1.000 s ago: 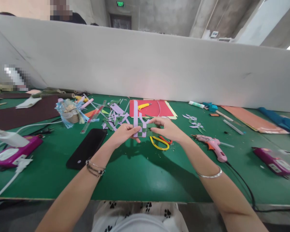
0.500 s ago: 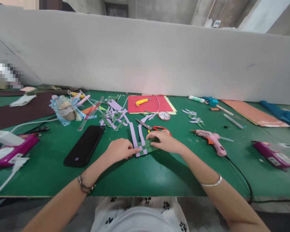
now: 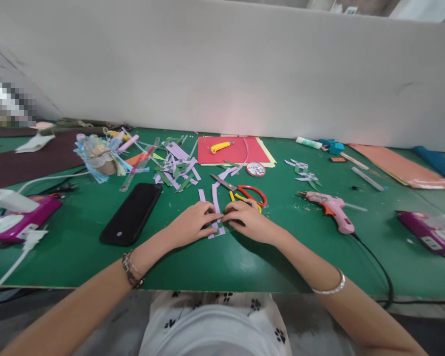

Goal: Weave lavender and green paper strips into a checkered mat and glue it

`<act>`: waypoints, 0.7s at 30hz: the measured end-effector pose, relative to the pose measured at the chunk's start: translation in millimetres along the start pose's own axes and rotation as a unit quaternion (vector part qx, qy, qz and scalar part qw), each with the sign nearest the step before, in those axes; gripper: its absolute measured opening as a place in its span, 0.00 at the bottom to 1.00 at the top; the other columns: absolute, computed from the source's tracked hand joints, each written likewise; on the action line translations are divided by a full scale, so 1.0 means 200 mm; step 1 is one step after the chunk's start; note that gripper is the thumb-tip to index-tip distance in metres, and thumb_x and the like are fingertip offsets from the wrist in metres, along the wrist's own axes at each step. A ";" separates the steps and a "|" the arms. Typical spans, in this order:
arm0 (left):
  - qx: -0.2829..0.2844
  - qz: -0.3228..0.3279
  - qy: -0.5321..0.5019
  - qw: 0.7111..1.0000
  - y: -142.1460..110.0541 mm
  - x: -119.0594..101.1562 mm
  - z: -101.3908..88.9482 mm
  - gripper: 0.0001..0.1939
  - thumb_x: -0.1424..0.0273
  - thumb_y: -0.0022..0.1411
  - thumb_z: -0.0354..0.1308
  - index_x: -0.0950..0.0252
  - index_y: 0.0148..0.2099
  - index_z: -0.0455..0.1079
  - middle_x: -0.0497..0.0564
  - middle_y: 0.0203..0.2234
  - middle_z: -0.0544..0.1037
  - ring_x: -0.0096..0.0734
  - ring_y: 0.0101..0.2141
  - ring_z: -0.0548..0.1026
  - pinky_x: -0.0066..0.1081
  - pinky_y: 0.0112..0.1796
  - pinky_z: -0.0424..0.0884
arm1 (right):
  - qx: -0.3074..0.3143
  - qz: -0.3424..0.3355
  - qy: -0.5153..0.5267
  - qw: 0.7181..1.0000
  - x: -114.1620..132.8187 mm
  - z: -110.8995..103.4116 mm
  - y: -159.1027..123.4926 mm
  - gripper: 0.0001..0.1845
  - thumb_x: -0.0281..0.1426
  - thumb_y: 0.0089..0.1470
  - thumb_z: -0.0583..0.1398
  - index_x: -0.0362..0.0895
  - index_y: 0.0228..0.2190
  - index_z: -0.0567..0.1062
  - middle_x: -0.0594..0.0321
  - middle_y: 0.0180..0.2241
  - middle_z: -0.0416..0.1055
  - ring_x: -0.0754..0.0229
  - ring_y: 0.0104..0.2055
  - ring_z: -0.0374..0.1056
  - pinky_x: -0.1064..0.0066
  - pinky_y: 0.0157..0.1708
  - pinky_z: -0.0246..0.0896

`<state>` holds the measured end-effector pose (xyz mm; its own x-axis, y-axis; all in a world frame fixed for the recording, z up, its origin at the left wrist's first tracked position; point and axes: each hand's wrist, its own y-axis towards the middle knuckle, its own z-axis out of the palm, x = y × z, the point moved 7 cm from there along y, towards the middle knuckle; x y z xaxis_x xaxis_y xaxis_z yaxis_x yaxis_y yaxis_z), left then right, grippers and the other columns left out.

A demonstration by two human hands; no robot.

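Purple and green paper strips (image 3: 215,199), crossed in a small weave, lie on the green table between my hands. My left hand (image 3: 195,223) closes on the weave's left side, thumb and fingers pinched near its middle. From the right, my right hand (image 3: 250,220) pinches the strips beside the left fingertips, its fingers curled over them. Most of the green strips are hidden under my hands. Just beyond the right hand lie scissors (image 3: 258,194) with red and yellow handles, blades pointing up and left.
A black phone (image 3: 131,213) lies left of my hands, below a heap of paper strips (image 3: 178,167). A yellow cutter (image 3: 221,147) rests on red paper (image 3: 205,157). To the right lie a pink glue gun (image 3: 332,208) with its cord and small woven pieces (image 3: 306,175).
My right hand has moved left, so both hands' fingertips now meet over the weave. My left fingers have shifted up onto the strips. The view has tilted down slightly.
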<state>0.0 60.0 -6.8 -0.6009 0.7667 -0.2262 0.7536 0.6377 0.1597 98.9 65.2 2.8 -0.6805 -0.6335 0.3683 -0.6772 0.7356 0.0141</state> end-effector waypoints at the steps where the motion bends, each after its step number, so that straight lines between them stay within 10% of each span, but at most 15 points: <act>1: -0.001 0.005 0.006 1.000 0.00 0.00 0.00 0.14 0.66 0.59 0.52 0.66 0.46 0.68 0.55 0.39 0.68 0.37 0.38 0.67 0.34 0.39 0.65 | -0.004 -0.001 -0.004 1.000 0.00 0.00 -0.01 0.13 0.24 0.52 0.52 0.47 0.35 0.74 0.59 0.41 0.67 0.58 0.47 0.61 0.55 0.49 0.40; 11: 0.019 0.004 0.071 0.997 -0.07 -0.01 0.00 0.17 0.66 0.61 0.49 0.65 0.51 0.65 0.58 0.44 0.67 0.40 0.40 0.66 0.38 0.40 0.65 | -0.030 -0.037 -0.017 0.999 0.03 -0.01 -0.02 0.14 0.24 0.52 0.51 0.46 0.34 0.75 0.58 0.41 0.70 0.58 0.46 0.63 0.56 0.50 0.40; 21: 0.028 -0.003 -0.077 0.997 0.03 -0.02 0.01 0.12 0.70 0.59 0.53 0.68 0.45 0.68 0.54 0.36 0.70 0.33 0.36 0.69 0.30 0.38 0.65 | -0.047 -0.018 0.053 0.997 -0.02 -0.05 -0.01 0.11 0.27 0.51 0.53 0.47 0.32 0.75 0.62 0.41 0.72 0.59 0.45 0.65 0.55 0.52 0.39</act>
<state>7.2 61.5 -7.3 -0.5600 0.7398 -0.3730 0.7667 0.6334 0.1050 106.5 68.6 9.4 -0.6200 -0.6339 0.4624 -0.6675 0.7359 0.1139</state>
